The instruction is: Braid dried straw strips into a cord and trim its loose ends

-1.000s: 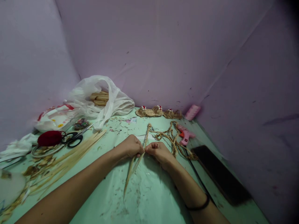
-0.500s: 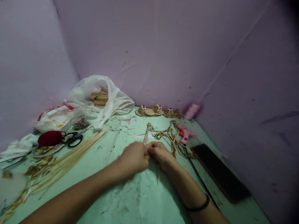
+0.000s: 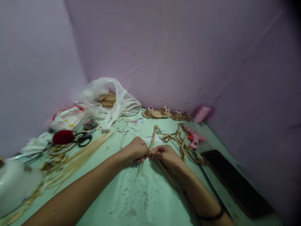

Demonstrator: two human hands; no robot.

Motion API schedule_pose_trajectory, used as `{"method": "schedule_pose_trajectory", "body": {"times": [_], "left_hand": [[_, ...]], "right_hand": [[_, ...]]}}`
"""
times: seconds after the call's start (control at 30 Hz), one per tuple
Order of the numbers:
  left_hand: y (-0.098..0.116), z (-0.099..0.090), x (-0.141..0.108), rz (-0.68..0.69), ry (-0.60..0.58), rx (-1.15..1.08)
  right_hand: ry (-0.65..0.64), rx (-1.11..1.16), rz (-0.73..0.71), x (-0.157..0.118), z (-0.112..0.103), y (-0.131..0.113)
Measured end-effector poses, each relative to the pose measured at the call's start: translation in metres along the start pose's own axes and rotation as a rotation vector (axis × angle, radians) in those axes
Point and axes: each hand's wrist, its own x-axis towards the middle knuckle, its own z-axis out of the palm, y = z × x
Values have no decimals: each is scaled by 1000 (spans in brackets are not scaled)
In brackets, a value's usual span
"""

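Head view: working braided cord left of pink glue gun, clenching fingertips of left hand and right hand on it, likely handling light, pliable, not slippery but fray-prone, so best gripping at the root of the loose strands.

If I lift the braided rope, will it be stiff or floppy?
The braided rope will probably flop, since it lies in loose curves. It looks thin, so it's likely light. It might snag the pink glue gun close beside it.
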Motion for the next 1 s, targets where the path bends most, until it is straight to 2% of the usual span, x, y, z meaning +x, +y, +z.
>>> {"method": "schedule_pose_trajectory", "body": {"times": [0.13,0.2,0.23,0.3,0.37,0.43,0.5,0.57,0.7,0.87,1.0], "left_hand": [[5,0,-7,82,-50,84],[8,-13,-11,164,8,254],[9,-24,-13,203,82,366],[10,-54,-19,265,318,598],[8,-89,-25,140,489,769],[3,-119,-29,37,568,839],[-4,-136,-29,-28,567,853],[-11,-142,-25,-69,523,848],[-18,-140,-16,-81,454,861],[-17,-138,-12,-7,426,933],[-18,-134,-8,-10,443,977]], "right_hand": [[-15,0,16,2,0,4],[-18,-1,8,3,0,6],[-15,-6,8,3,0,6],[-7,-11,15,3,0,6],[-5,-11,17,2,1,5],[-6,-5,25,1,1,5],[-3,-3,39,0,2,3],[3,2,43,0,2,3],[-2,7,23,1,1,3],[-8,-15,29,2,1,3],[-18,-20,34,1,1,3]]}}
